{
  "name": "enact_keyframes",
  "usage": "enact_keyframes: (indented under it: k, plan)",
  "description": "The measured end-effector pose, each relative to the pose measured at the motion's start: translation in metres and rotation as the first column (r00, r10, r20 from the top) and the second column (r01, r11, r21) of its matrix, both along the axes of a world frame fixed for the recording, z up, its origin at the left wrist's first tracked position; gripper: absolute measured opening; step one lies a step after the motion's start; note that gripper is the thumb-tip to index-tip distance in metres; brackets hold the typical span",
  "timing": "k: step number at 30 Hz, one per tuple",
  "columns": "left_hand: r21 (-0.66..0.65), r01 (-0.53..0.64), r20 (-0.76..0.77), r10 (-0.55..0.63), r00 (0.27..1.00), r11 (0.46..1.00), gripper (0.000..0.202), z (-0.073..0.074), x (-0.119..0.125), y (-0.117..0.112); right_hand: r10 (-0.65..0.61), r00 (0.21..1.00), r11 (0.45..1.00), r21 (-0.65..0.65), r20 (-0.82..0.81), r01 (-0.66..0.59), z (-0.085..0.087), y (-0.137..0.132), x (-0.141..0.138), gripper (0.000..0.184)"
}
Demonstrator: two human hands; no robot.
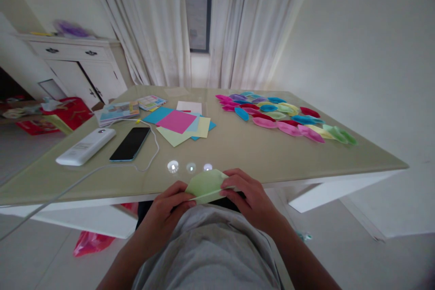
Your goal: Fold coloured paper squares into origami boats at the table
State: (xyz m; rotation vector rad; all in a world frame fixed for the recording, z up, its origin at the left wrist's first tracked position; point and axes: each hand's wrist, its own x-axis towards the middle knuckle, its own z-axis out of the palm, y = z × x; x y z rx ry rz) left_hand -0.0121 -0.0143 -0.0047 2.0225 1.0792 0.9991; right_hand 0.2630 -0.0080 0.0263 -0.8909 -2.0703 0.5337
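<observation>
A light green sheet of folded paper [205,184] is held between my two hands at the table's front edge. My left hand [175,200] pinches its left end, thumb towards me. At the right end, my right hand [240,186] grips the paper with thumb and fingers. A folded strip runs along the side nearest me. Beyond my hands lies a fanned pile of coloured paper squares [176,121], in pink, blue, pale green and pale yellow. Many folded paper pieces [272,111], pointed at both ends and in several colours, are spread in rows on the right.
The glass-topped table [217,152] shows reflected lights. On its left are a white power bank [86,146], a black-screened phone [131,144], a white cable [157,145] and booklets [118,112]. Curtains [156,22] hang behind it, and a white cabinet [81,63] stands far left.
</observation>
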Motion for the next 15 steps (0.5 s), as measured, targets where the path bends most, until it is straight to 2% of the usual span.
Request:
enact_keyframes:
  k: [7,9,11,15]
  plan:
    - [-0.015,-0.026,0.066,0.027,0.997,1.000,0.010,-0.0081,-0.0042,0.0036,-0.021,1.000,0.999,0.026,-0.016,0.021,-0.0003,-0.0030,-0.0010,0.011]
    - [-0.011,-0.033,0.068,0.034,0.997,0.999,0.010,-0.0073,-0.0053,0.0032,-0.061,0.998,0.996,0.063,-0.025,0.063,-0.0030,-0.0041,-0.0010,0.007]
    - [-0.005,-0.026,0.060,0.027,0.998,1.000,0.012,-0.0047,-0.0057,0.0025,-0.096,0.995,0.992,0.080,-0.030,0.099,-0.0059,-0.0044,-0.0012,0.011]
    - [0.009,-0.012,0.043,0.012,0.999,1.000,0.015,-0.0005,-0.0057,0.0022,-0.082,0.996,0.996,0.039,-0.035,0.083,-0.0080,-0.0024,-0.0018,0.014]
